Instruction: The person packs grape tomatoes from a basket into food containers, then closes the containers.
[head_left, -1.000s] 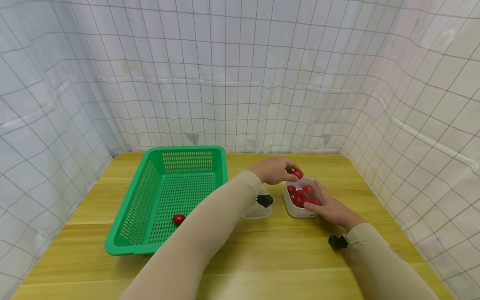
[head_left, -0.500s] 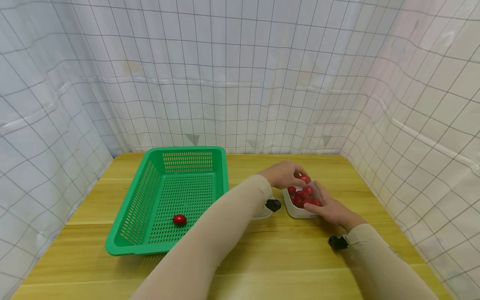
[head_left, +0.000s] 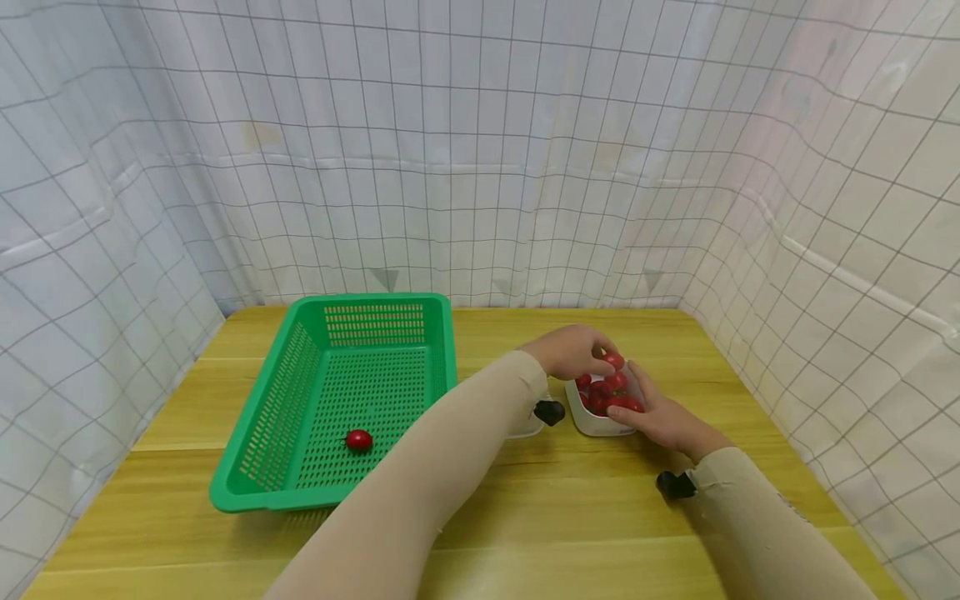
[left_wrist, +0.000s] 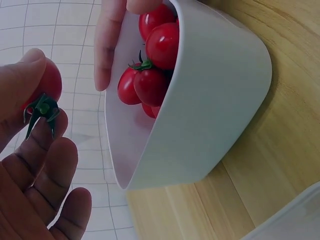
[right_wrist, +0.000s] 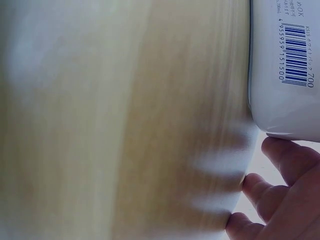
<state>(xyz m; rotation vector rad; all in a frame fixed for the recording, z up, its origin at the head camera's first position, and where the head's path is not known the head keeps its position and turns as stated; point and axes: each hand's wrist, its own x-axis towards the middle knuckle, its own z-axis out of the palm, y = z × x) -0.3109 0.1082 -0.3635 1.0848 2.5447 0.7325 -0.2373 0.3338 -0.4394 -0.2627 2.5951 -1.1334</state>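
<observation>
In the head view my left hand (head_left: 576, 352) pinches a red cherry tomato (head_left: 613, 360) over the far side of a small white plastic container (head_left: 600, 426). The left wrist view shows this tomato (left_wrist: 51, 82) between thumb and fingers, its green calyx turned to the camera. Several more red tomatoes (left_wrist: 162, 46) lie in the container. My right hand (head_left: 660, 417) grips the container at its right side, thumb over the rim. Some of its fingers (right_wrist: 280, 200) show beside the container's barcoded wall (right_wrist: 292, 107) in the right wrist view.
A green perforated basket (head_left: 277, 498) stands on the wooden table (head_left: 555, 517) at the left, with one tomato (head_left: 358, 440) in it. A pale, clear plastic piece (head_left: 527, 428) lies partly hidden beneath my left forearm. White gridded sheeting (head_left: 480, 208) encloses the back and sides.
My left hand has moved right and slightly down with its tomato, from the container's far left edge to its far right part. My right hand keeps its place on the container.
</observation>
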